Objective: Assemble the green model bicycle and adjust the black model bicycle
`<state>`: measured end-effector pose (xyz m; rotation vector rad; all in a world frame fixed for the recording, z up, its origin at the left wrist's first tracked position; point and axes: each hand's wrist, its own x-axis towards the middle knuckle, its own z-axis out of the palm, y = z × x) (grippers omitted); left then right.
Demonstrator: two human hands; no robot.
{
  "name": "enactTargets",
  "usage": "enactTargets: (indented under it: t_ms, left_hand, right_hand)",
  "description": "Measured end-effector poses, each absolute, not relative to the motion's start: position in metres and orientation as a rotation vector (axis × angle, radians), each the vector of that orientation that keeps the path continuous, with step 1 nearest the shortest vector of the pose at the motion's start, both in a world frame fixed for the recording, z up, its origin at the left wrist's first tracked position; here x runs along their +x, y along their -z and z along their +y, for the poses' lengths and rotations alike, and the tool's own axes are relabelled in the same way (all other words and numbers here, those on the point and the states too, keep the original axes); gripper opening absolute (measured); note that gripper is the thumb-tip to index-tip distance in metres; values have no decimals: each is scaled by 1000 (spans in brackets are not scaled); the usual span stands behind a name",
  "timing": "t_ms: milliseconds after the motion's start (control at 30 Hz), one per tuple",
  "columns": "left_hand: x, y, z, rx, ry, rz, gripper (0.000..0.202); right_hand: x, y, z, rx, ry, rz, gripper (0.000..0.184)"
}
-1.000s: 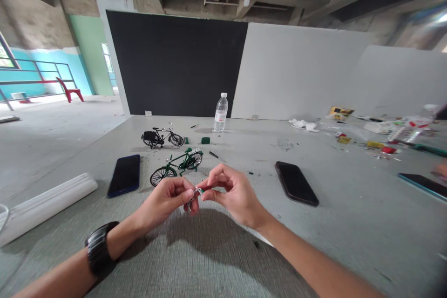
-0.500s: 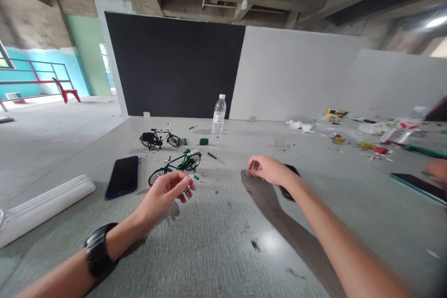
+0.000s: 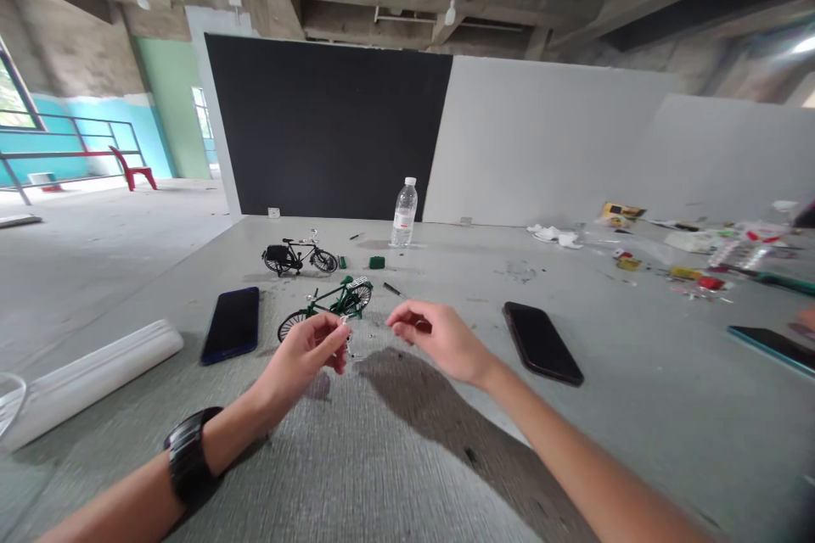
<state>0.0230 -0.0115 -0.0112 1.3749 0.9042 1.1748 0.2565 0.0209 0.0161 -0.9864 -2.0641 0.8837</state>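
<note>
My left hand (image 3: 317, 345) is closed in a pinch around a small silvery part (image 3: 345, 321), whose exact kind is too small to make out. Just behind it, a green model bicycle (image 3: 331, 299) stands on the table, its front wheel partly covered by my fingers. My right hand (image 3: 439, 335) hovers to the right of the left one, fingers curled and thumb drawn in. Whatever may sit between those fingertips is hidden. Tiny loose bits (image 3: 372, 336) lie between the two hands. Farther back stands a black model bicycle (image 3: 298, 256) with a dark box over its rear wheel.
Phones lie on the left (image 3: 231, 324) and right (image 3: 542, 341). A screwdriver-like stick (image 3: 391, 289), a green block (image 3: 377, 263) and a water bottle (image 3: 403, 214) are farther back. A long white object (image 3: 95, 382) lies left. Another person's hand (image 3: 807, 318) shows at the right edge.
My right hand has moved left, away from the right-hand phone, toward my left hand. My left hand keeps its pinch in nearly the same place. The view has shifted slightly.
</note>
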Motion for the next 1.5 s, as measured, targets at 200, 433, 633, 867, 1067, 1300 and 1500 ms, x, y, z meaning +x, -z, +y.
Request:
enactTargets:
  t_ms: [200, 433, 633, 867, 1067, 1300, 1500]
  left_hand:
    - [21, 8, -13, 1380, -1167, 877, 31]
    - [21, 7, -14, 1381, -1181, 868, 29]
    - [21, 7, -15, 1389, -1206, 830, 27]
    - [17, 7, -14, 1468, -1211, 777, 29]
    - [14, 8, -14, 1498, -1182, 661, 31]
    - [14, 8, -14, 1537, -1174, 700, 31]
    - [16, 2, -12, 1567, -1237, 882, 30]
  right_hand:
    - [226, -9, 3, -764, -1206, -1807, 15]
    - [225, -5, 3, -766, -1282, -1749, 18]
    - [225, -3, 3, -785, -1281, -1766, 20]
    - [226, -3, 0, -693, -1723, -1616, 34]
    - [225, -5, -5, -676, -1808, -1591, 31]
    - [222, 0, -5, -678, -1772, -1591, 35]
    - [220, -9, -7, -658, -1509, -1711, 31]
